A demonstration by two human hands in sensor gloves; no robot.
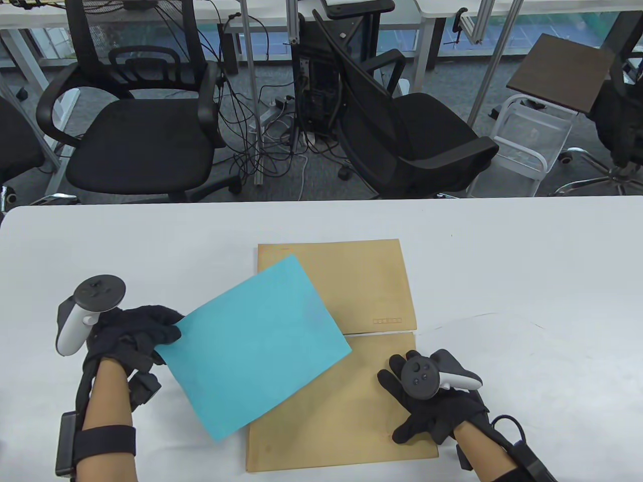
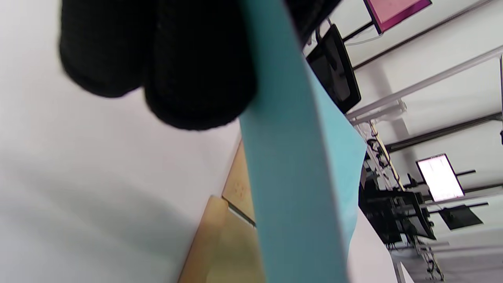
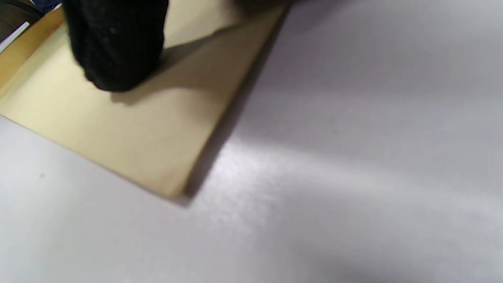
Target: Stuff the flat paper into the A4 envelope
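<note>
A light blue sheet of paper (image 1: 258, 346) is held tilted above the table by my left hand (image 1: 145, 331), which pinches its left corner. In the left wrist view the blue paper (image 2: 298, 188) runs down from my gloved fingers (image 2: 196, 78). A brown A4 envelope (image 1: 351, 401) lies flat on the white table, its flap (image 1: 346, 281) open toward the far side. My right hand (image 1: 427, 396) rests flat on the envelope's right side. In the right wrist view a fingertip (image 3: 116, 51) presses on the envelope (image 3: 129, 125) near its corner.
The white table (image 1: 527, 276) extends to both sides of the envelope. A thin line or wire (image 1: 482, 317) lies on the table right of the envelope. Black office chairs (image 1: 145, 135) and cables stand beyond the far edge.
</note>
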